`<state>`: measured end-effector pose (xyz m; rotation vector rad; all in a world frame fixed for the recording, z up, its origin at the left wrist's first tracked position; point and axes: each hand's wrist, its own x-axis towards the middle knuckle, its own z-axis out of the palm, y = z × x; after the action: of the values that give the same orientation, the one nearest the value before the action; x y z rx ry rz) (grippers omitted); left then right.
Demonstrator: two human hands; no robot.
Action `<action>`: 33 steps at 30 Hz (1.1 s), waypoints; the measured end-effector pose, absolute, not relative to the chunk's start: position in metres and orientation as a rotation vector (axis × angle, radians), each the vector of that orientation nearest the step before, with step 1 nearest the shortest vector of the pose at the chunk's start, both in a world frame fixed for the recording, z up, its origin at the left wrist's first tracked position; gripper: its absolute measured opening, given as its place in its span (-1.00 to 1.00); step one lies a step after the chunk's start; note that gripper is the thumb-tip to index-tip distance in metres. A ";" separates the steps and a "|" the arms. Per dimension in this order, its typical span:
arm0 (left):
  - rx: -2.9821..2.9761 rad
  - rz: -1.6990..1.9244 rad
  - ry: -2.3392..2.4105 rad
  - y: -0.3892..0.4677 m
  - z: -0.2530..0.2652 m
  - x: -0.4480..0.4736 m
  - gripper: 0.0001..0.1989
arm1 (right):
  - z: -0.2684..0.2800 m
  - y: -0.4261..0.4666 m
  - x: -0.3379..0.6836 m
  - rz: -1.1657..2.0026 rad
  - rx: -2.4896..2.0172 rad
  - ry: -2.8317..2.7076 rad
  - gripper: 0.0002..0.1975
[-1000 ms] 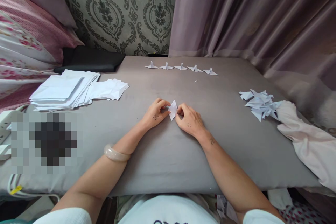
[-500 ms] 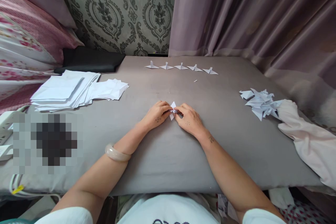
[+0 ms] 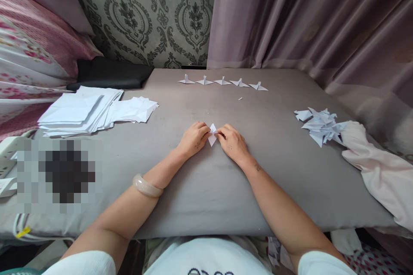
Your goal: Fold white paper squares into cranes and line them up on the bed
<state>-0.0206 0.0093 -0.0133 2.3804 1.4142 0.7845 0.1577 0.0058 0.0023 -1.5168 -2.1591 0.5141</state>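
Here — left hand (image 3: 195, 139) | right hand (image 3: 233, 142) — both angled inward | pinching folded paper (image 3: 212, 135)

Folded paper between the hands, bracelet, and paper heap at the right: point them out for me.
Folded paper (image 3: 212, 135): head view, its visible middle.
Bracelet (image 3: 147, 186): head view, middle of the band.
Paper heap (image 3: 322, 125): head view, middle of the heap.

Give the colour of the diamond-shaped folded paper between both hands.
The paper is white, clearest in the head view.
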 end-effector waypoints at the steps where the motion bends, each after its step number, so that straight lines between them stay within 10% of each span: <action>1: 2.400 0.774 1.417 0.009 -0.013 -0.021 -0.77 | 0.003 0.006 0.157 0.493 -1.519 -2.177 -0.84; 33: 1.849 0.987 1.384 0.010 -0.006 -0.009 -0.85 | 0.000 0.013 0.156 0.892 -1.318 -1.734 -0.79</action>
<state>-0.0093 0.0101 -0.0060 1.8494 1.3844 0.9875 0.1562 0.0131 0.0001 -1.3181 -1.7344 0.8916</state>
